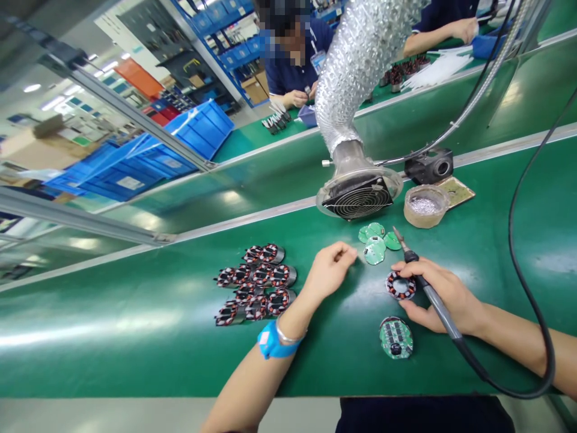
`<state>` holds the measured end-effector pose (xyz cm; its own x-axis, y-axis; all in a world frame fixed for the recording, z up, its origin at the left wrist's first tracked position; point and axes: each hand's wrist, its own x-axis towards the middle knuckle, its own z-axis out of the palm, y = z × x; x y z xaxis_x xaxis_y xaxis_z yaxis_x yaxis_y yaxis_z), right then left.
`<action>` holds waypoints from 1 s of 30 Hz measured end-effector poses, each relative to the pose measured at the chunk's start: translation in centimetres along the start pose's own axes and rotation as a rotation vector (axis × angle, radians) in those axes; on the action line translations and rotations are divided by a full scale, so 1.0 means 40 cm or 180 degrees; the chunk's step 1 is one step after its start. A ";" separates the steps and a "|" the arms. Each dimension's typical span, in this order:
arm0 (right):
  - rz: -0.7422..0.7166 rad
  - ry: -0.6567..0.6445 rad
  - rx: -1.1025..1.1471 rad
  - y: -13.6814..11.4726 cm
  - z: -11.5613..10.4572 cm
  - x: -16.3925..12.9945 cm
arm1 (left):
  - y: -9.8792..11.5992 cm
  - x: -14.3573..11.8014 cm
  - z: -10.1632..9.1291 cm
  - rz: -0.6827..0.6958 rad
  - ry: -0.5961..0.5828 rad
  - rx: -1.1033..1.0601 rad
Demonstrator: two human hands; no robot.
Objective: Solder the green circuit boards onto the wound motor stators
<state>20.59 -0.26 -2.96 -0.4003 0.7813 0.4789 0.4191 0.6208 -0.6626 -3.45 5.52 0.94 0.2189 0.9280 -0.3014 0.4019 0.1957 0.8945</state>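
Observation:
My right hand grips a soldering iron, its tip pointing up and away toward the boards. Thumb and fingers of that hand also pinch a small ring-shaped motor stator with copper windings. My left hand is closed above the mat, fingertips together; whether anything small is between them is hidden. Just right of it lie several round green circuit boards. Nearer to me is another round board with black components. A group of wound stators stands left of my left hand.
A fume extractor hangs from a silver duct over the bench. Behind the boards are a round solder tub and a black iron holder. The iron's cable loops at right. A co-worker sits opposite.

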 end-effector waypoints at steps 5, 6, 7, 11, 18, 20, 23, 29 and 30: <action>-0.0035 -0.0186 -0.0086 -0.016 -0.029 0.008 | 0.015 0.033 0.063 0.0865 0.0484 0.1540; -0.0028 -0.0105 -0.0115 -0.022 -0.031 0.014 | 0.016 0.029 0.067 0.0817 0.0430 0.1388; 0.0003 0.0056 -0.0170 -0.029 -0.030 0.020 | 0.018 0.022 0.069 0.0714 0.0384 0.1063; -0.0014 0.0858 -0.0636 -0.063 -0.011 0.047 | 0.047 -0.029 0.077 0.0228 0.0022 -0.0687; -0.0493 0.0854 -0.0966 -0.111 -0.012 0.061 | 0.101 -0.094 0.119 -0.0153 -0.0558 -0.1762; -0.0480 0.0975 -0.1019 -0.114 -0.016 0.056 | 0.098 -0.095 0.124 -0.0153 -0.0482 -0.1887; -0.0556 0.0845 -0.0955 -0.112 -0.020 0.052 | 0.093 -0.092 0.121 -0.0105 -0.0697 -0.1972; -0.0620 0.0488 -0.0628 -0.111 -0.034 0.067 | 0.102 -0.094 0.111 0.0771 -0.0503 -0.0231; -0.0589 0.0569 -0.0665 -0.111 -0.039 0.070 | 0.104 -0.095 0.112 0.0957 -0.0372 -0.0044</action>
<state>18.88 -0.73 2.25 -0.3437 0.6416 0.6857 0.5181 0.7386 -0.4314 1.37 1.38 4.34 0.4270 0.9024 -0.0580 0.2918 -0.0769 0.9534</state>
